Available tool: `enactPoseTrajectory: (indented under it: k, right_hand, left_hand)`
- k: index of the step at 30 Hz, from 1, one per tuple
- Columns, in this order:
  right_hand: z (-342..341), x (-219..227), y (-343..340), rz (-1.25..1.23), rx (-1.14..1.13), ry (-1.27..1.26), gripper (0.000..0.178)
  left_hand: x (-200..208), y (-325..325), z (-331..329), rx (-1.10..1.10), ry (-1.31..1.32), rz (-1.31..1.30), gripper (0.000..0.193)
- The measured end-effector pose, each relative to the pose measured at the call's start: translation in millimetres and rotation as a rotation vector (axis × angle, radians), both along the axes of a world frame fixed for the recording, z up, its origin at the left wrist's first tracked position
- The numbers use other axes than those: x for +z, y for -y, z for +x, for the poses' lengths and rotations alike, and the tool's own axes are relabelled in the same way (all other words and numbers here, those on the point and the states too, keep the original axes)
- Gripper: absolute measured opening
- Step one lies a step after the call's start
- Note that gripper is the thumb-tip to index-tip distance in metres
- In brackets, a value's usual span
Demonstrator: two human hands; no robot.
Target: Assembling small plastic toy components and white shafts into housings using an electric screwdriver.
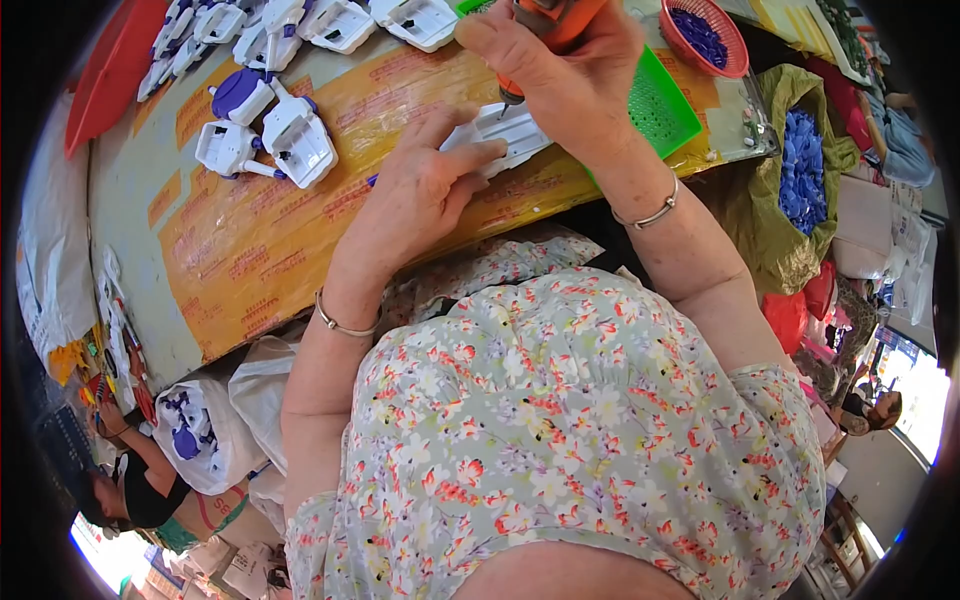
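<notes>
My right hand [575, 85] is wrapped round an orange electric screwdriver [550, 12], its dark bit pointing down. The tip meets or hovers just over a white plastic tray-shaped part [515, 140] lying near the table's front edge; contact cannot be told. With its fingers on the left end of that part, my left hand [415, 185] grips and steadies it. A thin purple piece pokes out beside this hand. Left of it lies a group of joined white shells with purple parts [298, 145]. Part of the screwdriver is cut off by the upper edge.
More white shells [335, 25] line the table's far side. A green perforated basket [660, 105] sits beside my right wrist; behind it stands a pink basket of purple pieces [735, 45]. A sack of blue pieces [800, 180] stands at right. Other people are at both sides.
</notes>
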State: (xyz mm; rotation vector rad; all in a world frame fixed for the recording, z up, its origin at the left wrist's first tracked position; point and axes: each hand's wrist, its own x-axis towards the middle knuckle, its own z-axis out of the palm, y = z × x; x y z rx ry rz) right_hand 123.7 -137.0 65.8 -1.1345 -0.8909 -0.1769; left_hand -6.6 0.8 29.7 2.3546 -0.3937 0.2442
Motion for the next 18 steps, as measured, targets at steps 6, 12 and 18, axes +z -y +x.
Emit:
enactPoseTrajectory:
  k: [6, 12, 18]
  right_hand:
    - [-5.3, -12.4, -2.4, 0.035, 0.063, -0.041, 0.037]
    - [10.2, -24.4, -2.3, -0.040, 0.031, 0.006, 0.039]
    - [21.6, -24.0, -0.1, -0.081, -0.013, 0.337, 0.036]
  left_hand:
    - [1.0, 0.6, 0.3, -0.001, -0.010, -0.011, 0.032]
    - [-0.2, 2.0, 1.1, -0.003, 0.018, -0.020, 0.033]
    - [1.8, -5.3, 5.4, -0.030, -0.020, -0.007, 0.033]
